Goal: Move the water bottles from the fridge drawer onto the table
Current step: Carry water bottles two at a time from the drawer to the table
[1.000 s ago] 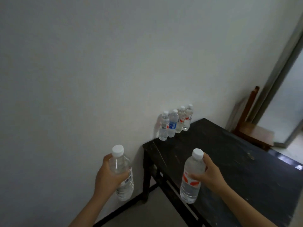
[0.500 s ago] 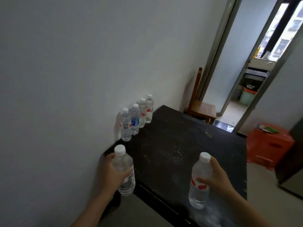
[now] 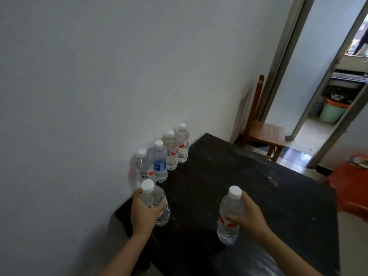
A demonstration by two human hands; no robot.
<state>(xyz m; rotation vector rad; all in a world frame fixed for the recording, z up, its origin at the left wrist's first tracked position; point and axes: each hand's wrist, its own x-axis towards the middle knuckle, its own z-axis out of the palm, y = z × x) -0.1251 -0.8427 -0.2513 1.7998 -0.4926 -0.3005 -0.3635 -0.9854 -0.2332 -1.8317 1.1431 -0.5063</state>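
A plain white wall (image 3: 99, 76) spans nine to twelve o'clock, with a wooden chair (image 3: 265, 133) beside the open doorway (image 3: 310, 108) at two.

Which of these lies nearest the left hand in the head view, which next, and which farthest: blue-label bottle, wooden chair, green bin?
From the left hand:
1. Blue-label bottle, in the row on the table, just beyond the hand.
2. Wooden chair, past the table's far end.
3. Green bin, through the doorway, far right.
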